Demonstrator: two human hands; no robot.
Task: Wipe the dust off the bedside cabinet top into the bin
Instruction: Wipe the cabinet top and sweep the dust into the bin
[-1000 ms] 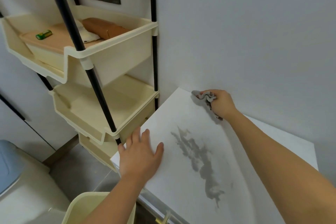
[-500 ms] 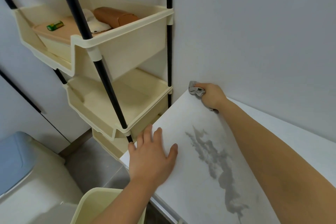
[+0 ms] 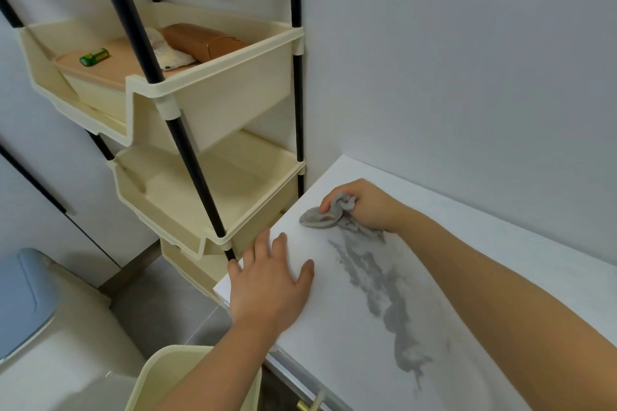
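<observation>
The white bedside cabinet top (image 3: 337,350) fills the lower right, against the wall. A long streak of grey dust (image 3: 384,290) runs diagonally across it. My right hand (image 3: 370,207) is closed on a crumpled grey cloth (image 3: 329,213), pressed on the top at the upper end of the streak. My left hand (image 3: 270,280) lies flat with fingers spread on the cabinet's left corner. A cream bin (image 3: 167,380) stands on the floor below that corner, partly hidden by my left forearm.
A cream tiered rack with black poles (image 3: 213,117) stands close to the cabinet's left edge; its top tray holds a green battery (image 3: 94,57) and a brown case (image 3: 203,40). A white appliance with a blue lid (image 3: 23,297) sits at lower left.
My right hand has drawn the cloth from the far back corner toward me, onto the upper end of the dust streak. The left hand stays planted on the corner.
</observation>
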